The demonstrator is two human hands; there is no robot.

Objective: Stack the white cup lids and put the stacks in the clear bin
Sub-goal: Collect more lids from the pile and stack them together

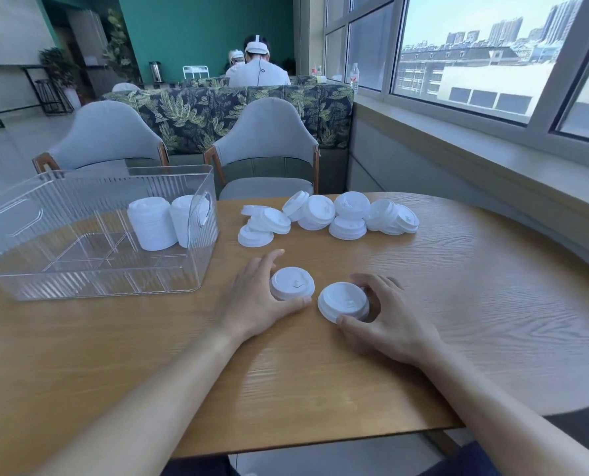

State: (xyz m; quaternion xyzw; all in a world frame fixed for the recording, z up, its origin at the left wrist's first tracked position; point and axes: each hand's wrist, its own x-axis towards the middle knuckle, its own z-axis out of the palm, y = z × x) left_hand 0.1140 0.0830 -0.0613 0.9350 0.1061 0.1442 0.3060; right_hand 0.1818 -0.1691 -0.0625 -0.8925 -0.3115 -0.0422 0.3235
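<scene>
My left hand (255,297) curls around a short stack of white lids (291,282) standing on the wooden table (458,304), thumb in front and fingers behind it. Just to its right, my right hand (386,317) pinches a tilted single white lid (343,301) between thumb and fingers. Several loose white lids (320,216) lie scattered in a pile farther back on the table. The clear bin (90,283) stands at the left and holds two tall lid stacks (152,223) in its far right corner.
Two grey chairs (269,149) stand behind the table, with a leaf-patterned sofa back beyond them. A window sill (475,146) runs along the right. The table's rounded edge curves past my right arm. People sit in the background.
</scene>
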